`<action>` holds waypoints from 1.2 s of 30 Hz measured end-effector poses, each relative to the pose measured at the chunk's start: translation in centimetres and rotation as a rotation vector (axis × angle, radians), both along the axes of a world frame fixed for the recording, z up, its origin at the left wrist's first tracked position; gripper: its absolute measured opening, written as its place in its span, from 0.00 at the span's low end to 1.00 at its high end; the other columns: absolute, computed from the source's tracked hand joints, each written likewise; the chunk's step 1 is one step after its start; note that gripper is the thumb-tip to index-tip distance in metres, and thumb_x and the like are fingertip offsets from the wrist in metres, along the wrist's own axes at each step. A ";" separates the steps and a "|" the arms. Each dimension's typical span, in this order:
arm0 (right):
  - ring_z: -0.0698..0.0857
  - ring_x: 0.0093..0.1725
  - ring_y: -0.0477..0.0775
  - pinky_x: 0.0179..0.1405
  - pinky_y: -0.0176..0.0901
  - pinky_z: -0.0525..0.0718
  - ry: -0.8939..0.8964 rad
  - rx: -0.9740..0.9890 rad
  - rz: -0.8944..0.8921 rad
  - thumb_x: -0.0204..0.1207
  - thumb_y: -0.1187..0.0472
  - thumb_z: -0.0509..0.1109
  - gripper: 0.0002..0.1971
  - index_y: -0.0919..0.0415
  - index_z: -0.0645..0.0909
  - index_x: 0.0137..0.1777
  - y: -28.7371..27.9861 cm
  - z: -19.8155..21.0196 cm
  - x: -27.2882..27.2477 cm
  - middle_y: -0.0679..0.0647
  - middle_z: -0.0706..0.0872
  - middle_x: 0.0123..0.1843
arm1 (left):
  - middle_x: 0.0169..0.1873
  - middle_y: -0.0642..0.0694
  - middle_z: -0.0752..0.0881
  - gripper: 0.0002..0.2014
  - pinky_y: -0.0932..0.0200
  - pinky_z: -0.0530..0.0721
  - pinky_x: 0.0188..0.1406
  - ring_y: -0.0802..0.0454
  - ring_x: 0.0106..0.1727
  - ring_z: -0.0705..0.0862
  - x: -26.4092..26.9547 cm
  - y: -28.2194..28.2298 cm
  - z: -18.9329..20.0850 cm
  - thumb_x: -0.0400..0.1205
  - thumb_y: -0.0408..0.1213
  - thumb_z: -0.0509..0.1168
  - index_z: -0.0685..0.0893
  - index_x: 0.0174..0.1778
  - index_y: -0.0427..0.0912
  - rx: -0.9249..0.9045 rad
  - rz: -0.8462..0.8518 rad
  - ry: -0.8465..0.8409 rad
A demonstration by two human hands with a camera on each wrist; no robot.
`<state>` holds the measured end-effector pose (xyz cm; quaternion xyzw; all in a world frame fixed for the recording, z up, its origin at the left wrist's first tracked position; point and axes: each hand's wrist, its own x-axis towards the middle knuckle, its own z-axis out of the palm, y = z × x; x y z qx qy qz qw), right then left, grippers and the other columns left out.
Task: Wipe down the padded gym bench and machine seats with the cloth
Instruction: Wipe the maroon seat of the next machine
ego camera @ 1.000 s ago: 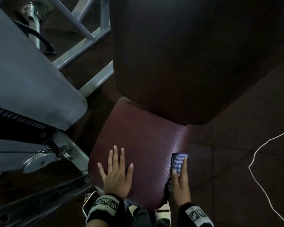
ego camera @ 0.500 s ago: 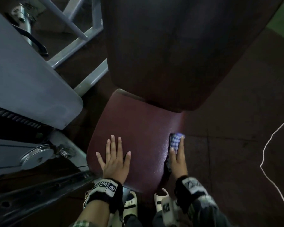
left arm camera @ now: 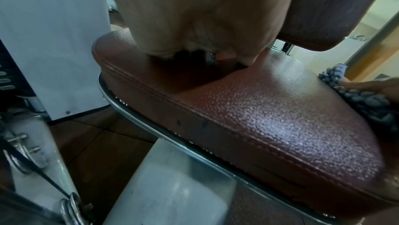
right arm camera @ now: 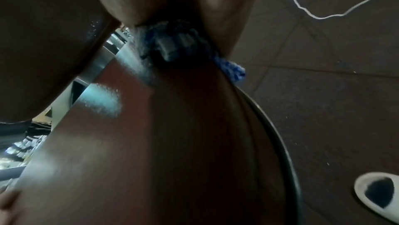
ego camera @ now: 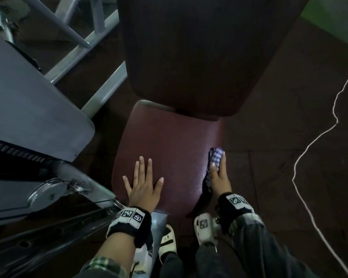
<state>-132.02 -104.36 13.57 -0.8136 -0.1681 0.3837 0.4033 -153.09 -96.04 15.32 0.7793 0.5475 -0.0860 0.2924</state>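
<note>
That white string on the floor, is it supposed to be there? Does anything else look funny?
The thin white cord lies loose and squiggly across the dark floor, right of the red seat; it seems out of place. Otherwise only small dark scuffs on the seat's front edge.

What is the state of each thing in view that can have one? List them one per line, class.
Seat pad: glistening in patches, both hands on it.
Cloth: bunched, pressed on the seat's right edge.
Left hand: flat, fingers spread.
Right hand: fingers straight over the cloth.
Backrest: untouched.
</note>
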 end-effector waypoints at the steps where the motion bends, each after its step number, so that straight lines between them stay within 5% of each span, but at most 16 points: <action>1: 0.65 0.78 0.51 0.66 0.29 0.58 -0.017 0.031 -0.030 0.85 0.51 0.55 0.29 0.44 0.46 0.82 -0.5 -0.2 -0.8 0.47 0.62 0.81 | 0.76 0.60 0.23 0.38 0.41 0.25 0.74 0.64 0.76 0.24 -0.2 -0.1 -0.1 0.71 0.68 0.26 0.27 0.76 0.58 0.013 -0.012 0.000; 6: 0.59 0.79 0.42 0.69 0.21 0.56 0.023 0.188 -0.175 0.82 0.53 0.55 0.30 0.44 0.44 0.79 -5.7 -0.6 -8.6 0.39 0.56 0.78 | 0.77 0.59 0.25 0.37 0.46 0.24 0.74 0.63 0.78 0.26 -0.8 -0.3 -0.7 0.73 0.67 0.28 0.30 0.78 0.57 0.053 -0.041 -0.022; 9: 0.65 0.72 0.39 0.57 0.11 0.62 0.094 0.173 -0.158 0.84 0.62 0.58 0.31 0.41 0.44 0.77 -7.9 0.2 -11.0 0.36 0.61 0.72 | 0.78 0.58 0.27 0.37 0.47 0.24 0.75 0.63 0.78 0.27 -1.2 -0.5 -1.0 0.74 0.66 0.29 0.32 0.78 0.57 0.080 -0.049 -0.036; 12: 0.77 0.60 0.43 0.52 0.24 0.69 0.002 0.074 -0.150 0.80 0.57 0.65 0.32 0.37 0.53 0.78 -8.4 0.5 -10.0 0.38 0.76 0.60 | 0.80 0.58 0.31 0.36 0.48 0.26 0.76 0.62 0.80 0.31 -1.6 -0.9 -1.3 0.76 0.66 0.32 0.35 0.80 0.56 0.116 -0.048 -0.068; 14: 0.81 0.62 0.45 0.56 0.30 0.73 -0.115 0.074 -0.136 0.77 0.52 0.68 0.31 0.30 0.58 0.75 -8.7 0.5 -8.6 0.39 0.80 0.62 | 0.81 0.57 0.36 0.35 0.49 0.29 0.78 0.60 0.81 0.35 -1.8 -1.4 -1.3 0.78 0.64 0.35 0.40 0.81 0.55 0.149 -0.030 -0.112; 17: 0.79 0.64 0.44 0.61 0.34 0.75 -0.418 0.109 0.064 0.74 0.43 0.64 0.29 0.32 0.62 0.75 -9.1 0.7 -6.7 0.49 0.81 0.68 | 0.82 0.55 0.44 0.35 0.50 0.37 0.79 0.58 0.83 0.43 -2.0 -2.9 -1.1 0.79 0.61 0.40 0.49 0.82 0.51 0.191 0.018 -0.180; 21: 0.61 0.72 0.25 0.66 0.48 0.76 -0.654 0.264 0.442 0.72 0.60 0.69 0.32 0.48 0.64 0.77 -8.2 2.1 -5.6 0.45 0.72 0.75 | 0.82 0.47 0.60 0.33 0.46 0.55 0.80 0.49 0.82 0.59 -1.5 -6.4 -0.3 0.81 0.55 0.47 0.67 0.80 0.42 0.212 0.213 -0.266; 23: 0.66 0.75 0.38 0.69 0.50 0.73 -0.710 0.238 0.671 0.76 0.54 0.65 0.31 0.48 0.62 0.79 -8.0 2.1 -5.7 0.43 0.68 0.79 | 0.80 0.44 0.66 0.31 0.49 0.62 0.77 0.44 0.79 0.66 -0.6 -8.7 0.3 0.81 0.53 0.52 0.70 0.78 0.39 0.211 0.352 -0.295; 26: 0.70 0.69 0.55 0.65 0.47 0.72 -0.739 0.139 0.873 0.73 0.44 0.61 0.32 0.45 0.63 0.79 -8.6 1.8 -6.0 0.40 0.65 0.79 | 0.75 0.38 0.68 0.28 0.49 0.73 0.71 0.41 0.73 0.71 1.5 -11.9 1.5 0.80 0.39 0.67 0.70 0.75 0.34 0.147 0.631 -0.334; 29: 0.71 0.68 0.53 0.68 0.44 0.69 -0.649 0.182 0.904 0.67 0.55 0.58 0.35 0.46 0.63 0.79 -9.0 1.8 -4.8 0.40 0.63 0.81 | 0.60 0.31 0.71 0.21 0.50 0.78 0.52 0.32 0.56 0.77 4.1 -13.8 2.7 0.75 0.29 0.73 0.74 0.61 0.29 0.097 0.907 -0.386; 31: 0.74 0.68 0.52 0.73 0.36 0.65 -0.561 0.228 0.917 0.72 0.60 0.54 0.33 0.46 0.61 0.79 -8.9 1.6 -3.5 0.39 0.60 0.81 | 0.53 0.33 0.73 0.12 0.57 0.74 0.43 0.33 0.48 0.79 5.6 -14.5 3.1 0.77 0.29 0.70 0.76 0.53 0.32 0.097 0.989 -0.439; 33: 0.76 0.65 0.48 0.71 0.25 0.62 -0.476 0.258 0.930 0.77 0.58 0.55 0.28 0.44 0.61 0.78 -8.7 1.5 -2.4 0.34 0.58 0.81 | 0.52 0.36 0.75 0.10 0.58 0.75 0.47 0.34 0.50 0.80 7.2 -15.2 2.9 0.80 0.33 0.67 0.78 0.53 0.32 0.107 0.979 -0.485; 36: 0.77 0.58 0.49 0.65 0.14 0.60 -0.396 0.277 0.963 0.73 0.57 0.57 0.29 0.43 0.64 0.76 -8.1 2.0 -1.1 0.31 0.62 0.77 | 0.61 0.36 0.71 0.29 0.46 0.79 0.62 0.34 0.61 0.77 9.7 -16.2 2.0 0.78 0.52 0.66 0.75 0.65 0.32 0.081 1.007 -0.477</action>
